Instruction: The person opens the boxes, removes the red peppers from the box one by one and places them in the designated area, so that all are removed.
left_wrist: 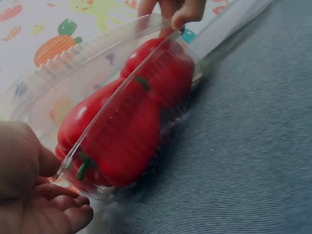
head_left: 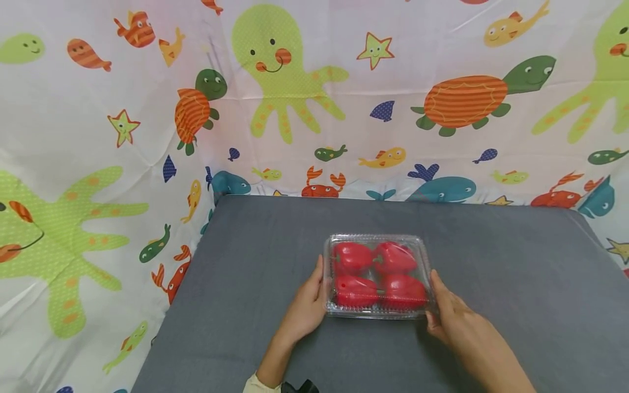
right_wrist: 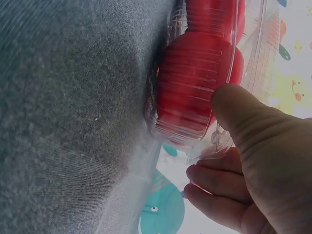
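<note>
A clear plastic clamshell box (head_left: 377, 313) with several red bell peppers (head_left: 355, 291) inside is on or just above the grey table, between both hands. My left hand (head_left: 306, 305) holds its left side; in the left wrist view the thumb and fingers pinch the rim at a corner. On the other side my right hand (head_left: 464, 325) grips the near right corner, with the thumb (right_wrist: 239, 109) on the rim and the fingers behind. Green stems (left_wrist: 87, 165) show through the plastic. I cannot tell whether the lid is latched.
A grey cloth-covered table (head_left: 236, 273) lies under the hands. White fabric (head_left: 314, 120) printed with sea animals hangs behind it and along the left side. Something black (head_left: 300, 386) shows at the left wrist, by a cream sleeve (head_left: 259, 385).
</note>
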Tool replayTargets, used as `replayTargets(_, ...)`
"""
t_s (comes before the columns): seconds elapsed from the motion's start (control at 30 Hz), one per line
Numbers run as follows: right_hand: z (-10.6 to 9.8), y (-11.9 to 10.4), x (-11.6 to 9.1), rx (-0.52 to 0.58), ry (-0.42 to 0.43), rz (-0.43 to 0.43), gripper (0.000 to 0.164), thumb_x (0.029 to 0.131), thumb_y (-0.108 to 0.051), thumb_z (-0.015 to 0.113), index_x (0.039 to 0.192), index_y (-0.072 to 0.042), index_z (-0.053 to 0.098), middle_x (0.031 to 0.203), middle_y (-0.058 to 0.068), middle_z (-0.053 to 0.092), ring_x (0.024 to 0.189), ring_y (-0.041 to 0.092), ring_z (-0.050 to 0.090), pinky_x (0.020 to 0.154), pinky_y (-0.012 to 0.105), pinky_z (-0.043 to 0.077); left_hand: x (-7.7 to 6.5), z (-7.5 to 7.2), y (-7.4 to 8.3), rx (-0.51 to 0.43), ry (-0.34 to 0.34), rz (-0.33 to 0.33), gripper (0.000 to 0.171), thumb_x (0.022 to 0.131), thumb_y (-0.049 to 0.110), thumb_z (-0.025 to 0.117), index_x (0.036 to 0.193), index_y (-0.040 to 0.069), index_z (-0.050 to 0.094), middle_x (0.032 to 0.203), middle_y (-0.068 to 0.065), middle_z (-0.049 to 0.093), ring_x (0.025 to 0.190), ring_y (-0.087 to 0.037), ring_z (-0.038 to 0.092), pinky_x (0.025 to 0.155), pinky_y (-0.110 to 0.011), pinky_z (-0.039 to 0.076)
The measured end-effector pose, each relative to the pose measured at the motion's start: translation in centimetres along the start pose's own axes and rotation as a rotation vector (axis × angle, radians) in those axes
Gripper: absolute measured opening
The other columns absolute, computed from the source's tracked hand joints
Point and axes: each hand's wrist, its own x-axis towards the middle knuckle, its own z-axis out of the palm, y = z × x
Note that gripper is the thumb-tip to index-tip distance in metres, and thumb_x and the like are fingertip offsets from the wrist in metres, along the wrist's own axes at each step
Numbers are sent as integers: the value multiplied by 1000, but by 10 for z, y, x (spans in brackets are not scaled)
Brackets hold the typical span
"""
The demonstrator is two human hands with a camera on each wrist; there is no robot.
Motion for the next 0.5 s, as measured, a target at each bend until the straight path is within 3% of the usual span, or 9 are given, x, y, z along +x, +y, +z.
replayTargets(0.1, -1, -1, 0, 5, -42, 20, 105, 85, -22, 90, 166, -3, 26, 130, 27, 70, 94, 33, 75, 70, 50, 64, 6, 0, -2, -30, -10, -3, 65, 111, 6, 47, 165, -6, 14, 153, -23, 52, 135, -23, 52, 118, -44, 41)
replayTargets(0.17, -3, -2, 1, 6, -75, 48, 107, 85, -21, 90, 167, -3, 25, 132, 27, 69, 96, 32, 75, 71, 49, 64, 10, 2, -4, -61, -15, -18, 67, 110, 4, 47, 167, -3, 13, 156, -22, 49, 133, -23, 50, 119, -42, 39)
replayTargets(0.27, -1, -1, 2, -2, -48, 38, 105, 84, -20, 90, 166, -2, 28, 131, 26, 70, 95, 31, 75, 69, 48, 63, 13, 4, -5, -134, -22, -35, 70, 107, 0, 45, 168, -1, 10, 166, -21, 37, 147, -24, 40, 125, -43, 29)
replayTargets(0.37, 0, -1, 2, -18, 1, 4, 106, 80, -18, 92, 164, 0, 30, 127, 26, 72, 97, 32, 75, 67, 48, 63, 15, 7, -5, -221, -24, -44, 72, 106, -4, 44, 168, -2, 6, 176, -14, 13, 159, -26, 20, 128, -48, 19)
replayTargets(0.5, -2, -1, 1, -49, 29, -25, 112, 75, -17, 96, 164, 0, 29, 106, 13, 76, 80, 18, 71, 58, 35, 60, 17, 10, -3, -280, -25, -73, 73, 107, -4, 43, 168, -1, 4, 177, -12, 9, 161, -27, 14, 129, -49, 17)
